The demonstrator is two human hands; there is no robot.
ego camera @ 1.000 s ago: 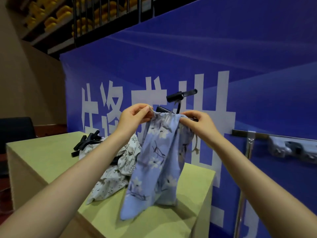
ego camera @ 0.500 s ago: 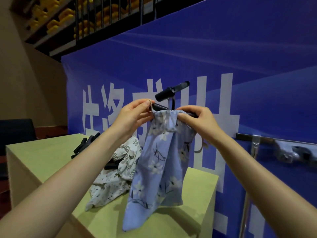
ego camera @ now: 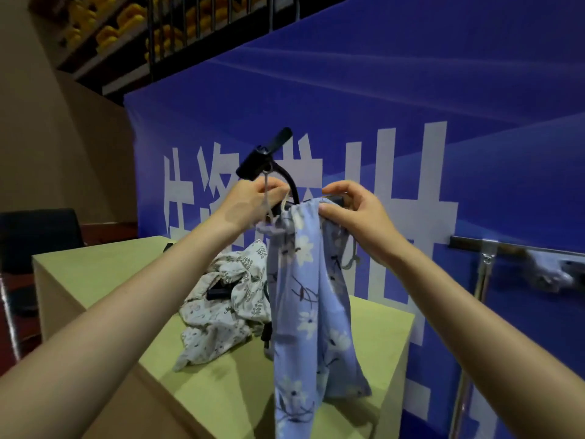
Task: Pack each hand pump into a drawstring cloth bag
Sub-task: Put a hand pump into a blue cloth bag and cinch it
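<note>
A blue floral drawstring bag (ego camera: 311,299) hangs in the air above the table. A black hand pump (ego camera: 264,155) sits inside it, with its handle and hose sticking out of the gathered mouth. My left hand (ego camera: 250,202) pinches the drawstring at the bag's mouth on the left. My right hand (ego camera: 351,209) pinches the gathered rim on the right. A white leaf-print bag (ego camera: 221,307) lies crumpled on the table below, with a black pump part (ego camera: 218,293) showing in its folds.
The pale green table (ego camera: 104,270) stands in front of a blue banner (ego camera: 380,106) with white characters. A metal rail and post (ego camera: 484,258) lie to the right. A dark chair (ego camera: 38,236) is at the left. Shelves with yellow items (ego camera: 126,20) are overhead.
Both hands have lifted the blue bag higher and drawn its mouth tighter. The pump handle has tilted up and to the left. The view has moved closer.
</note>
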